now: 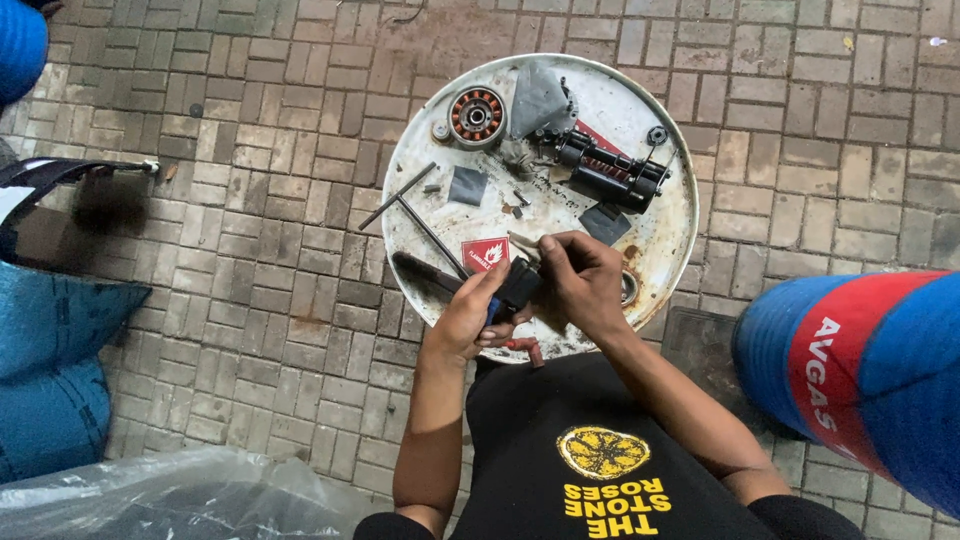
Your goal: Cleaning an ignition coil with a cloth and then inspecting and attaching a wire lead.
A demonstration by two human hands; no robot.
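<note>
Over the drum top's (672, 235) near edge, both hands grip a small black part (517, 285): left hand (468, 315) underneath, right hand (580, 280) pinching its upper end.

A small black part (517, 285) sits gripped above the drum top (660, 240).
</note>
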